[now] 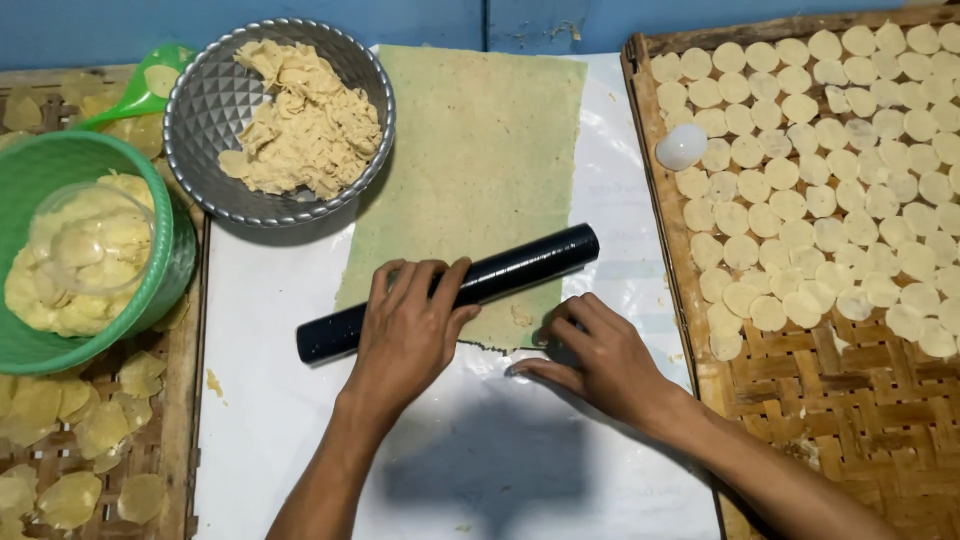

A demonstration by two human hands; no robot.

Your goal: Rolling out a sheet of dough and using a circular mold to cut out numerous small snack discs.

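Dough sheet (470, 160), thin, matte and greenish-tan, lies flat on white plastic sheeting (270, 400). Smooth black cylindrical rolling pin (450, 292) rests across its near edge. Left hand (408, 330) presses the pin, fingers open. Right hand (590, 352) apparently pinches the sheet's ragged corner beside a woven bamboo tray (840, 400).

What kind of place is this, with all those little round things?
Probably a home or small snack-making workspace. A thin dough sheet lies under a black rolling pin, cut dough rounds fill a woven bamboo tray, and a metal bowl holds scraps.
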